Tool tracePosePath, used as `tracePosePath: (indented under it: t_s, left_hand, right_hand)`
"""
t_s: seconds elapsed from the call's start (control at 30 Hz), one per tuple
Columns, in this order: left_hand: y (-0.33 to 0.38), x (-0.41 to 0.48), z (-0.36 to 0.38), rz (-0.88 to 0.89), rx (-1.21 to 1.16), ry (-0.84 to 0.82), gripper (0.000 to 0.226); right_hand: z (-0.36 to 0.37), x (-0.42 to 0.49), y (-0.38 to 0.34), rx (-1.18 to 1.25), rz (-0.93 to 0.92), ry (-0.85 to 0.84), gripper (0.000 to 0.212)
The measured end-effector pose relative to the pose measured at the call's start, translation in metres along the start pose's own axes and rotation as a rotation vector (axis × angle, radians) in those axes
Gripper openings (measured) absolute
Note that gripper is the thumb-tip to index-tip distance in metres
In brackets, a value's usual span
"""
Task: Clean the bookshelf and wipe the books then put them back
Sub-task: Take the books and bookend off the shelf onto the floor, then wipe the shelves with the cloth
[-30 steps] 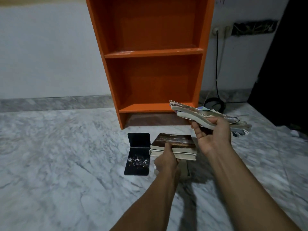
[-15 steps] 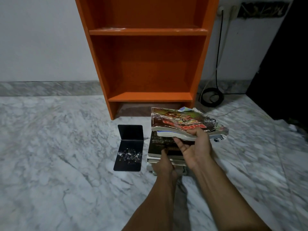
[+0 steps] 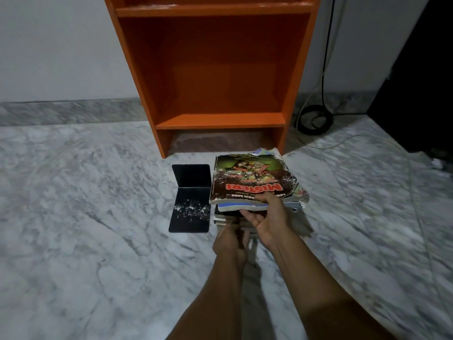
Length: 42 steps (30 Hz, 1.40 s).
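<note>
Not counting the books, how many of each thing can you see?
Bookshelf: 1
Bookend: 1
Cable coil: 1
Hands: 2 (left hand; right hand, which holds books)
Total: 5

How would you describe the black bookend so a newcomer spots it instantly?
Find the orange bookshelf against the wall. On the marble floor before it, left of the book stack, sits a black L-shaped bookend; white specks dust its base.
</note>
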<state>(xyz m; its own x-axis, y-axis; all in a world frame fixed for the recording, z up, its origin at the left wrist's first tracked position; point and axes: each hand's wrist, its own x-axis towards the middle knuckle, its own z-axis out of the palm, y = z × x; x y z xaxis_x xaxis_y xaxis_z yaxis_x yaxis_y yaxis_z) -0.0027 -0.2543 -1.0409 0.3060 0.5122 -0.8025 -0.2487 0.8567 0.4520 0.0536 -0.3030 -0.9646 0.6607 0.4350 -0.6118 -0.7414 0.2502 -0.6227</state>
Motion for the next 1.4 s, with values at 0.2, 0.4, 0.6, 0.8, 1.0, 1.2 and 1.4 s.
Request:
tracePosePath:
  t_s: [0.2, 0.4, 0.6, 0.8, 1.0, 1.2, 1.4]
  left_hand:
    - [0.011, 0.01, -0.041, 0.01, 0.069, 0.145, 0.008]
    - [0.045, 0.015, -0.057, 0.218, 0.18, 0.322, 0.014]
    - [0.092, -0.012, -0.014, 0.63, 0.552, 0.339, 0.017]
    - [0.232, -0.115, 0.082, 1.03, 0.954, 0.238, 0.021]
    - [0.436, -0.29, 0.176, 1.361, 1.043, 0.245, 0.025]
    - [0.636, -0.497, 0.242, 1.519, 0.997, 0.321, 0.029]
    - [0.827, -0.684, 0.28, 1.613, 0.995, 0.439, 0.03]
  right_hand:
    - [-0.031, 0.012, 0.033, -0.262, 0.123, 0.111, 0.037]
    - [-0.058, -0.01, 0.062, -1.052, -0.335, 0.572, 0.059]
    - [-0.006, -0.003, 0.013, -1.223, -0.786, 0.386, 0.03]
    - [0.139, -0.048, -0.114, -1.383, -1.033, 0.194, 0.015]
    - [0.37, -0.164, -0.243, -1.294, -1.254, -0.043, 0.021]
    - [0.59, -0.326, -0.363, -1.307, -1.312, -0.216, 0.024]
    - [0.794, -0.489, -0.455, -1.309, -1.24, -0.312, 0.026]
